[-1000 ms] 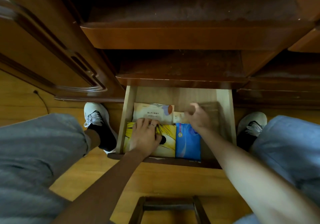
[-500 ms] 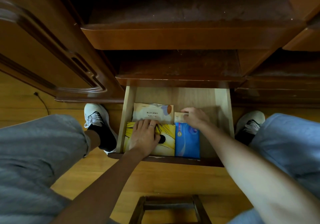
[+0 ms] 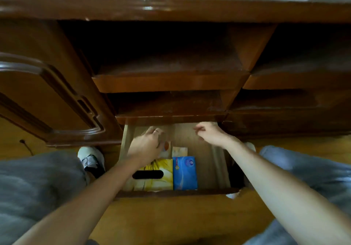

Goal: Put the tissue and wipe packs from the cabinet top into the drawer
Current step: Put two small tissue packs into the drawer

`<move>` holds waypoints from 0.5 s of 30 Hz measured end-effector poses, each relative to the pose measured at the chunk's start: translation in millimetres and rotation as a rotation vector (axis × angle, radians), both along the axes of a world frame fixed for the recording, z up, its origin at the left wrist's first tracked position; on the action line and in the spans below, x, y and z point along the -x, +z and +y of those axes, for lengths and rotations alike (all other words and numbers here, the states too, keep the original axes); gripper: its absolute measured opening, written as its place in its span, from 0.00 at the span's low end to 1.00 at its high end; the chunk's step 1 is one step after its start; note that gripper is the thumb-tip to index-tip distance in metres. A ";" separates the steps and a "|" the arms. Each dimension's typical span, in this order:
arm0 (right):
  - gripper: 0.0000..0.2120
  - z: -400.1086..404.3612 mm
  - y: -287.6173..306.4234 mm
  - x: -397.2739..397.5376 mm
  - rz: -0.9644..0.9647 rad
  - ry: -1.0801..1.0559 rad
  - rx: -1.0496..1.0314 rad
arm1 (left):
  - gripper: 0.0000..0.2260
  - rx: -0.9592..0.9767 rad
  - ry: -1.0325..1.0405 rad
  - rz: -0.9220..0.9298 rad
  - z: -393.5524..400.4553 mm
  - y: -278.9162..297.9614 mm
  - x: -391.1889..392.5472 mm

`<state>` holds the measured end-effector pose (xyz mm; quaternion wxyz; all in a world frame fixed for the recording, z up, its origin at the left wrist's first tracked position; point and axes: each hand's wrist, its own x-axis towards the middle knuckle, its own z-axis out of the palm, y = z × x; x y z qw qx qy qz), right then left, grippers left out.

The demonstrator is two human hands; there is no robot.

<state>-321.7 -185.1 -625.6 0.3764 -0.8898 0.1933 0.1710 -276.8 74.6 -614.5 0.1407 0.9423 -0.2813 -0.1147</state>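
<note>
The left hand (image 3: 146, 142) hangs over the back of the open drawer (image 3: 218, 159), fingers loosely bent and holding nothing, with a ring (image 3: 156, 130) on one finger. It partly covers a pale pack (image 3: 165, 147) underneath. The right hand (image 3: 210, 132) is up near the shelf edge (image 3: 171, 118), its fingers curled a little, and it holds nothing too. Both hands look blurry. In the drawer, a yellow tissue pack (image 3: 157, 174) with a dark slot lies at the front. A blue pack (image 3: 184, 172) lies right beside it, touching. A small tan pack (image 3: 179, 151) sits just behind the blue one. White shoes (image 3: 90, 157) stand on the wood floor (image 3: 171, 218) by the brown cabinet (image 3: 57, 93).
</note>
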 end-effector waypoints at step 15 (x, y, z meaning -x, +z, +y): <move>0.18 -56.1 328.5 -40.2 -0.742 0.040 0.784 | 0.12 0.382 -0.041 -0.689 -84.6 328.8 -107.4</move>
